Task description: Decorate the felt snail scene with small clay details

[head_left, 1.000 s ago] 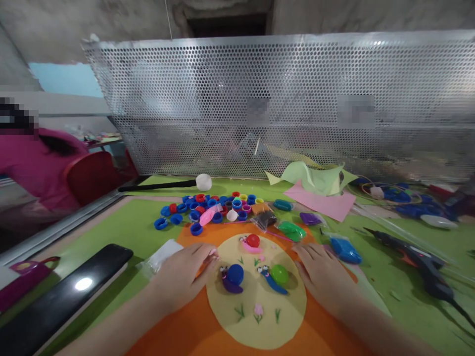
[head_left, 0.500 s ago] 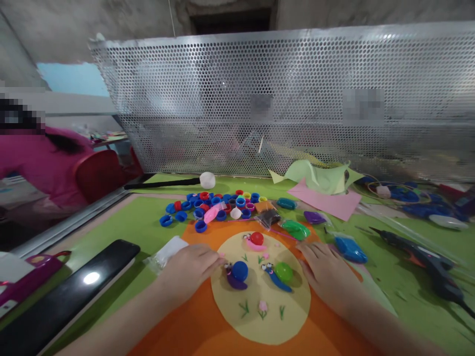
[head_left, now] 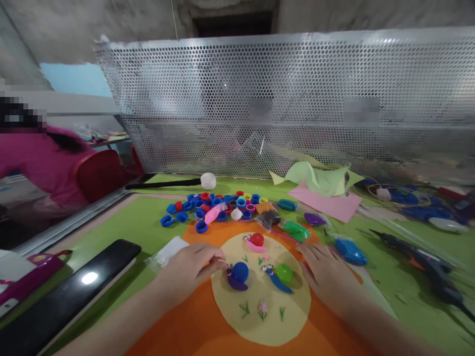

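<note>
Your green table (head_left: 111,222) faces a far screen (head_left: 297,74). Three snails (head_left: 240,272) sit between your left hand (head_left: 189,269), hold unclear, and flat right hand (head_left: 328,272), apart; one glue gun (head_left: 435,274), right.

At seven o'clock, a thin pale bit (head_left: 222,260) by the fingertips of the left hand (head_left: 189,267) is too small to tell; at six, the orange sheet (head_left: 193,331) runs off the bottom edge; at eight, a black slab (head_left: 74,291) leaves the left edge; at nine, a person in pink (head_left: 44,163) is cut off there, head pixelated; at twelve, shapes behind the perforated panel (head_left: 304,69) are blurred.
</note>
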A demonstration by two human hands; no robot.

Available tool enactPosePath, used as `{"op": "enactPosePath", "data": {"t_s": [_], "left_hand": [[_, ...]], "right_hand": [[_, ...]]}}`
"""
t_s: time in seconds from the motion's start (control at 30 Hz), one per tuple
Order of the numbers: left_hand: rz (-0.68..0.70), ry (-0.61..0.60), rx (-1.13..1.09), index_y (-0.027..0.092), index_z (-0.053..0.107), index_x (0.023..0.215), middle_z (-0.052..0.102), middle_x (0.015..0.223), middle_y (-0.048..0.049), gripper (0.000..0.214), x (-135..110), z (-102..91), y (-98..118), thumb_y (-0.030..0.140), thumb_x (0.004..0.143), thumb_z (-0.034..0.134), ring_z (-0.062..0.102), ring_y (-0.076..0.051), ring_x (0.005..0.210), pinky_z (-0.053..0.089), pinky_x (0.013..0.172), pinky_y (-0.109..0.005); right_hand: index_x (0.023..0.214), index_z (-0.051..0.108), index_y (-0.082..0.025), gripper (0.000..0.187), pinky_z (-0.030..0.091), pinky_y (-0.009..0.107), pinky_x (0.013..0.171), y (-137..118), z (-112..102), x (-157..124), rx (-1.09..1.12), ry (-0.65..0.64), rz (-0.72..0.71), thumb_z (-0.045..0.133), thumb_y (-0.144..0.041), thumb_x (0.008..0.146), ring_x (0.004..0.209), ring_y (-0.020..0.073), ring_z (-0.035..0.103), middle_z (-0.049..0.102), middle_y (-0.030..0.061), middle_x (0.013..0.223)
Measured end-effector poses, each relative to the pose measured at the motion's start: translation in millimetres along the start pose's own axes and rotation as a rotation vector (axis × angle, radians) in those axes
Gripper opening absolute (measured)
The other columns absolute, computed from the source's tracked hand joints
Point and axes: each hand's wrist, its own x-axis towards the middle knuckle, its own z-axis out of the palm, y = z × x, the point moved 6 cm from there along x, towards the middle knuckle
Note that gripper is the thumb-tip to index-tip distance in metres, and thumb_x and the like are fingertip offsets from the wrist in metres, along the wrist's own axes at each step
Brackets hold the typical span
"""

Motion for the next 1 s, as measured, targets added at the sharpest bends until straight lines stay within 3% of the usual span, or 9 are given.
{"op": "enactPosePath", "data": {"t_s": [0.2,0.5,0.7,0.77,0.9,1.0], "left_hand": [[-0.022,0.013,0.025,0.020,0.058,0.083,0.064,0.080,0.0003,0.027,1,2.8,0,0.040,0.088,0.041,0.058,-0.014,0.072,0.041,0.065,-0.023],[0.037,0.060,0.096,0.018,0.056,0.077,0.062,0.073,-0.0024,0.032,-4,2.4,7,0.027,0.089,0.028,0.057,-0.016,0.067,0.040,0.061,-0.026],[0.082,0.129,0.117,0.019,0.048,0.114,0.066,0.087,-0.0026,0.036,-4,0.1,7,0.022,0.092,0.020,0.062,-0.015,0.081,0.046,0.069,-0.025],[0.151,0.172,0.149,0.019,0.047,0.117,0.067,0.086,-0.0029,0.037,-4,-0.8,9,0.025,0.094,0.019,0.063,-0.015,0.078,0.046,0.066,-0.024],[0.342,0.266,0.199,0.018,0.058,0.095,0.066,0.074,-0.0026,0.046,-6,-3.4,18,0.035,0.095,0.016,0.061,-0.015,0.066,0.044,0.058,-0.023],[0.440,0.313,0.220,0.017,0.059,0.073,0.062,0.062,-0.0013,0.047,-9,-6.5,24,0.032,0.095,0.020,0.057,-0.014,0.058,0.040,0.053,-0.024]], "right_hand": [[0.103,0.061,-0.008,0.035,0.046,0.042,0.074,-2,0,0,-0.012,0.007,0.002,0.032,-0.012,0.083,0.088,0.0277,0.057,0.063,0.0147,0.092],[0.103,0.061,-0.009,0.034,0.047,0.041,0.073,-3,-2,0,-0.001,-0.011,0.009,0.034,-0.014,0.082,0.088,0.0266,0.058,0.064,0.0136,0.093],[0.103,0.061,-0.009,0.036,0.047,0.041,0.075,-2,0,0,-0.010,-0.011,0.022,0.032,-0.014,0.083,0.088,0.0264,0.058,0.064,0.0141,0.095],[0.104,0.061,-0.010,0.036,0.048,0.040,0.074,-1,1,-1,-0.010,-0.016,0.016,0.032,-0.015,0.083,0.089,0.0261,0.058,0.064,0.0136,0.095],[0.104,0.062,-0.008,0.036,0.048,0.041,0.075,0,3,-1,-0.011,-0.020,0.013,0.034,-0.015,0.083,0.091,0.0270,0.058,0.064,0.0137,0.097],[0.105,0.062,-0.009,0.034,0.048,0.041,0.076,1,4,0,-0.012,-0.028,0.015,0.035,-0.016,0.083,0.093,0.0268,0.058,0.064,0.0135,0.100]]}}
